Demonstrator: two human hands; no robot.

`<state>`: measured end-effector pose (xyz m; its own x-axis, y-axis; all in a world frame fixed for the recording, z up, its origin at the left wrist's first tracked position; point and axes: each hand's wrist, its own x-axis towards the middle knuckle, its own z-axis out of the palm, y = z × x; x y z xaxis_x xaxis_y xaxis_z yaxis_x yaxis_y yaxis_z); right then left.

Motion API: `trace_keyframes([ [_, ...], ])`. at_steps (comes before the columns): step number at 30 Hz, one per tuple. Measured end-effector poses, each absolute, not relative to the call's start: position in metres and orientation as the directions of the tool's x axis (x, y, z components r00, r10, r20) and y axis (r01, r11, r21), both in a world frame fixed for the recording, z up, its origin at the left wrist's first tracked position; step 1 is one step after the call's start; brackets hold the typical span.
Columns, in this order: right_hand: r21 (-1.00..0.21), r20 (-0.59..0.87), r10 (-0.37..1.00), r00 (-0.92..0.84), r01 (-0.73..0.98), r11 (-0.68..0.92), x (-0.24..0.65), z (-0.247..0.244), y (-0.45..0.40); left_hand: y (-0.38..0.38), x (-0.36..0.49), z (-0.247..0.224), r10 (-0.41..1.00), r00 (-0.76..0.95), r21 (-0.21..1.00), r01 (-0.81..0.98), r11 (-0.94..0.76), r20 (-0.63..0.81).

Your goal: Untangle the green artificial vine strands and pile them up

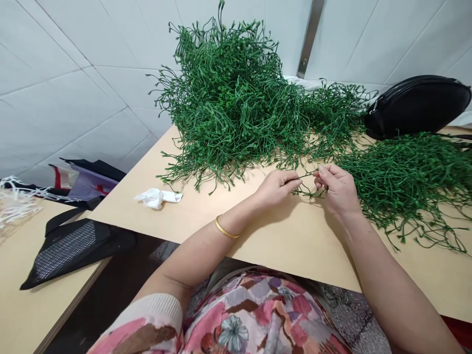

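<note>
Between my hands a thin green artificial stem (307, 175) is stretched over the table. My left hand (276, 188) pinches one end between thumb and fingers. My right hand (337, 189) is closed on the other end, its thumb and index finger pressed together. Just below hang more green strands (311, 194), and whether they belong to the same piece I cannot tell. Behind my hands rises a large heap of green artificial stems (236, 103) with small branched tips. Right of my right hand spreads a flatter pile of similar stems (409, 182).
A black bag (420, 105) stands against the tiled wall at the back right. Crumpled white tissue (157, 197) lies on the table (206, 216) to the left. On a second table at far left are a black mesh pouch (70, 246) and white stringy pieces (16, 206).
</note>
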<state>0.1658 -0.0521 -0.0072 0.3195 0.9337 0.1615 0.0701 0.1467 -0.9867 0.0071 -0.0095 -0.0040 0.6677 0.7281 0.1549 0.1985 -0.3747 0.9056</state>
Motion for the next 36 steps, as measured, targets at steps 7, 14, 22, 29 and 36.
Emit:
trace_keyframes([
  [7, -0.953, 0.244, 0.926, 0.287, 0.246, 0.174, 0.165, -0.013, -0.048, -0.011, 0.005, -0.010, 0.775, 0.629, 0.928, 0.254, -0.274, 0.057],
  [14, -0.827, 0.317, 0.945, 0.077, 0.511, 0.236, 0.159, -0.005, -0.055, -0.011, 0.007, -0.012, 0.841, 0.540, 0.959, 0.214, -0.185, 0.042],
  [22, -0.619, 0.332, 0.943, -0.030, 0.747, 0.242, 0.157, -0.004, -0.060, -0.010, 0.005, -0.013, 0.717, 0.666, 0.720, 0.394, -0.571, 0.204],
  [29, -0.457, 0.348, 0.913, -0.211, 0.813, 0.362, 0.157, -0.001, -0.061, -0.006, 0.004, -0.016, 0.709, 0.675, 0.529, 0.534, -0.660, 0.203],
  [36, -0.462, 0.203, 0.949, -0.242, 0.831, 0.311, 0.161, 0.000, -0.064, -0.004, 0.002, -0.015, 0.688, 0.702, 0.523, 0.522, -0.674, 0.185],
])
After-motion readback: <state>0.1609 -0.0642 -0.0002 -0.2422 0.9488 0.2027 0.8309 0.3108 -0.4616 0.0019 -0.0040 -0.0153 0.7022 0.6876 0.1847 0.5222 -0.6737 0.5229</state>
